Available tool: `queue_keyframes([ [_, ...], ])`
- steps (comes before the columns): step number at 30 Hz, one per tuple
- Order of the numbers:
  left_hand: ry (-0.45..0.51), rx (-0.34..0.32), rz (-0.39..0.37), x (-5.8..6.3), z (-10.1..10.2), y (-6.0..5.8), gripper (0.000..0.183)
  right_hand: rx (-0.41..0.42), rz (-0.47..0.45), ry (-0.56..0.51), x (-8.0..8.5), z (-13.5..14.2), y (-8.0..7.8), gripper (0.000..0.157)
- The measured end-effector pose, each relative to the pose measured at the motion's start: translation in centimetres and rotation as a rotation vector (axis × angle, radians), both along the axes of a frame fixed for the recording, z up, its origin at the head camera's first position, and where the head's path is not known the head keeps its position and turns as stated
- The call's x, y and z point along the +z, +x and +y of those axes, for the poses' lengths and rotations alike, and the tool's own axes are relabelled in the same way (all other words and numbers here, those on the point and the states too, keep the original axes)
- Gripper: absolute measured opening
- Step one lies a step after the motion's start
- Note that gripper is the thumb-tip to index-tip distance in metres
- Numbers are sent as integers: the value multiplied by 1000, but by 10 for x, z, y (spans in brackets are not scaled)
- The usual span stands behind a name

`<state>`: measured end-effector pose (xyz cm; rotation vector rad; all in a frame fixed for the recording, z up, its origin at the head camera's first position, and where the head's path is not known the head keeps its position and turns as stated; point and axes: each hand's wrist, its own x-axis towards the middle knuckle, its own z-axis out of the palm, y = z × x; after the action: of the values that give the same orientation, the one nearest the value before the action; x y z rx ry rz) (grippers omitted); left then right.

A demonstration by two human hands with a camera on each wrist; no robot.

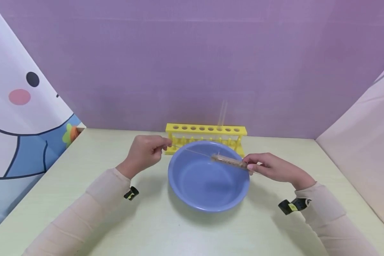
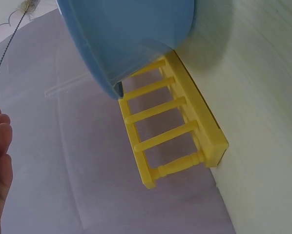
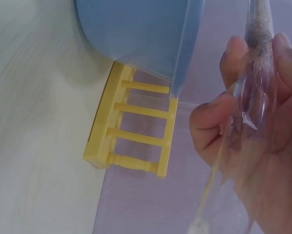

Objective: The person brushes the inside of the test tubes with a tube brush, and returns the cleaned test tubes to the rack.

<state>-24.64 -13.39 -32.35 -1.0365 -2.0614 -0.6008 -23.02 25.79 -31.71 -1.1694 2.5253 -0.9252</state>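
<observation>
The table [image 1: 192,234] has a pale, faintly grained top. A purple sheet [image 1: 192,67] with faint horizontal creases hangs behind the rear edge. A cartoon-printed sheet [image 1: 16,121] bounds the left side; a pale sheet [image 1: 364,138] bounds the right. Shadows on the table are soft-edged.

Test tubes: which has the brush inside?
The tube in the right hand, tilted over the blue basin, holds the brush; the other tube stands brushless in the yellow rack.
</observation>
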Motion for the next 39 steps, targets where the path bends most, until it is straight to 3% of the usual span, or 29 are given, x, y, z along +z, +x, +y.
queue_keyframes([
  [5,4,-5,40,0,-1,-1,34,12,-6,-12,0,2,0,17],
  [39,-10,18,41,-3,-14,-1,36,147,-125,-130,-13,19,-1,20],
])
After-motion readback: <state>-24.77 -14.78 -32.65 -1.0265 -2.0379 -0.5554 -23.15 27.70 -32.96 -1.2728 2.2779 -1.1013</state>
